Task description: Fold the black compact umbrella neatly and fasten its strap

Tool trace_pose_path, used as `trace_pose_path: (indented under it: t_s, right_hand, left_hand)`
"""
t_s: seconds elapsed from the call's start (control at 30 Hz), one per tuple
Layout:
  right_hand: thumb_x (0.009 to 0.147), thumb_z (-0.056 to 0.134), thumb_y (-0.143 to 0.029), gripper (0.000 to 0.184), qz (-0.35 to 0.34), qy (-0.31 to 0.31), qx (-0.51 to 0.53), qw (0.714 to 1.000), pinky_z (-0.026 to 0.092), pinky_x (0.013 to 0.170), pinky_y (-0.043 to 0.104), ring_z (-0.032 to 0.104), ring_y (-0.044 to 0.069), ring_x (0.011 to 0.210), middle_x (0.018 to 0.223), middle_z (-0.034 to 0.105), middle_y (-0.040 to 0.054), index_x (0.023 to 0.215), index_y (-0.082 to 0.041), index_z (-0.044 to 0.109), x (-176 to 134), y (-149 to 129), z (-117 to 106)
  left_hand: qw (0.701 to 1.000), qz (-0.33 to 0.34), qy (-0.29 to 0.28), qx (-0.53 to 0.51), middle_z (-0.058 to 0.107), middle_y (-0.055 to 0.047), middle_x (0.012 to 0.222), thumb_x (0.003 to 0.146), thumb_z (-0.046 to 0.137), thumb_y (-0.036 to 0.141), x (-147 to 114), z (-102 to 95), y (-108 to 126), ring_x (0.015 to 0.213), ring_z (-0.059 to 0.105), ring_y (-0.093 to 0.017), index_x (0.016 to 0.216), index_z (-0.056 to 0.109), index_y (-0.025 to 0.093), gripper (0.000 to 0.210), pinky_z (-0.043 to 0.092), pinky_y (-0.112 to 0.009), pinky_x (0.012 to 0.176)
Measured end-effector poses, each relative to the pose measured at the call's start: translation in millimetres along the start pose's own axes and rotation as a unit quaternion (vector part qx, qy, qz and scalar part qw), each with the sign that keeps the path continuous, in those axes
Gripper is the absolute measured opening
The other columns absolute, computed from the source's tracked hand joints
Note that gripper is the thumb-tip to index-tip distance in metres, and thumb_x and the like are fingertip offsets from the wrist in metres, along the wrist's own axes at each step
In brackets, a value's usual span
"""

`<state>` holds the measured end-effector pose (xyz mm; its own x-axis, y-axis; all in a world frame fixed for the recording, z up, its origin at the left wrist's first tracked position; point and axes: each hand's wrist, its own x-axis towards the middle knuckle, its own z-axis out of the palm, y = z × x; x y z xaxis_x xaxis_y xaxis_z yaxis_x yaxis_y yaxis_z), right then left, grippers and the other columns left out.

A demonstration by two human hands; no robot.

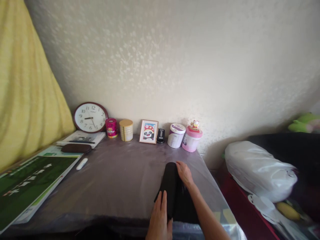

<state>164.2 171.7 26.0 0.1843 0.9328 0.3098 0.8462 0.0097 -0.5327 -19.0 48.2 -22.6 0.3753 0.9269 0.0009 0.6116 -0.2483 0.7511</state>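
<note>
A folded black cloth [171,186] lies lengthwise near the table's right front, its far end rounded and a darker part spread out on its right. My left hand [159,216] rests on the near left side of the cloth, fingers stretched out straight and thumb lower down by the near end. At the far right edge, my right hand [184,172] has its fingers bent around the cloth's border; some of the fingertips are hidden. What kind of item the black cloth is cannot be made out.
Along the wall stand a clock [90,117], a magenta tin [111,128], a yellow-lidded can [126,130], a framed panda picture [148,131], a white tub [176,136] and a pink tub [191,140]. Left lie a green book [37,180] and brown case [75,148]. A white plastic bag [260,170] sits right.
</note>
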Motion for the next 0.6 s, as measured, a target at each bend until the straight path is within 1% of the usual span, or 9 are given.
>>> trace_pose_path:
  t_s: [0.07, 0.13, 0.23, 0.3, 0.4, 0.47, 0.6]
  right_hand:
    - [0.086, 0.032, -0.033, 0.038, 0.065, 0.034, -0.014, 0.997, 0.042, 0.086, 0.032, 0.061, 0.02, 0.097, 0.104, 0.067, 0.0089, 0.103, -0.018, 0.063, -15.1, 19.9, -16.3]
    - [0.085, 0.03, -0.036, 0.041, 0.11, 0.052, -0.024, 0.992, 0.045, 0.078, 0.033, 0.064, 0.022, 0.089, 0.094, 0.069, 0.0102, 0.097, -0.018, 0.064, -33.3, 36.4, -30.8]
    - [0.081, 0.034, -0.041, 0.038, 0.153, 0.038, -0.006, 0.988, 0.046, 0.068, 0.029, 0.065, 0.022, 0.078, 0.079, 0.07, 0.0071, 0.085, -0.02, 0.066, -56.9, 47.1, -41.7]
    - [0.079, 0.038, -0.044, 0.036, 0.158, 0.023, 0.025, 0.987, 0.045, 0.067, 0.028, 0.066, 0.022, 0.077, 0.076, 0.071, 0.0053, 0.08, -0.021, 0.066, -67.0, 44.8, -41.8]
    - [0.078, 0.039, -0.048, 0.039, 0.132, 0.016, 0.044, 0.99, 0.045, 0.069, 0.03, 0.065, 0.023, 0.078, 0.08, 0.07, 0.0064, 0.08, -0.02, 0.066, -74.8, 34.3, -37.9]
    - [0.077, 0.041, -0.05, 0.041, 0.125, 0.016, 0.031, 0.992, 0.044, 0.067, 0.03, 0.064, 0.023, 0.074, 0.077, 0.069, 0.0069, 0.084, -0.018, 0.066, -77.3, 27.2, -36.1]
    - [0.077, 0.044, -0.048, 0.038, 0.115, 0.007, -0.017, 0.993, 0.041, 0.06, 0.029, 0.062, 0.021, 0.063, 0.065, 0.065, 0.0028, 0.092, -0.019, 0.064, -79.6, 19.7, -37.2]
  left_hand:
    - [1.0, 0.01, 0.014, -0.003, 0.013, -0.01, 0.149, 0.067, 0.043, 0.009, -2.1, -1.1, 2.2, 0.136, 0.017, -0.021, 0.141, 0.007, 0.013, 0.082, 0.022, -0.036, 0.11]
    - [1.0, 0.015, 0.021, -0.001, 0.014, -0.011, 0.149, 0.068, 0.042, 0.009, -4.3, -3.2, 5.3, 0.136, 0.018, -0.021, 0.141, 0.008, 0.012, 0.08, 0.022, -0.036, 0.11]
    - [0.999, 0.014, 0.029, 0.005, 0.016, -0.011, 0.149, 0.069, 0.041, 0.009, -6.7, -6.9, 10.7, 0.135, 0.019, -0.02, 0.14, 0.009, 0.011, 0.078, 0.022, -0.035, 0.11]
    - [0.999, 0.012, 0.032, 0.007, 0.017, -0.011, 0.148, 0.069, 0.042, 0.007, -7.2, -9.0, 13.8, 0.135, 0.02, -0.02, 0.14, 0.011, 0.01, 0.078, 0.022, -0.034, 0.11]
    - [0.999, 0.007, 0.03, 0.012, 0.017, -0.012, 0.148, 0.068, 0.043, 0.006, -6.8, -11.2, 16.6, 0.135, 0.021, -0.02, 0.14, 0.012, 0.009, 0.079, 0.023, -0.034, 0.109]
    - [1.0, 0.003, 0.026, 0.016, 0.017, -0.012, 0.148, 0.067, 0.045, 0.006, -6.7, -12.3, 17.6, 0.135, 0.021, -0.021, 0.14, 0.011, 0.01, 0.081, 0.024, -0.035, 0.109]
    - [1.0, -0.011, 0.012, 0.023, 0.016, -0.014, 0.148, 0.066, 0.047, 0.005, -7.7, -14.2, 20.2, 0.135, 0.021, -0.022, 0.14, 0.01, 0.01, 0.083, 0.024, -0.035, 0.108]
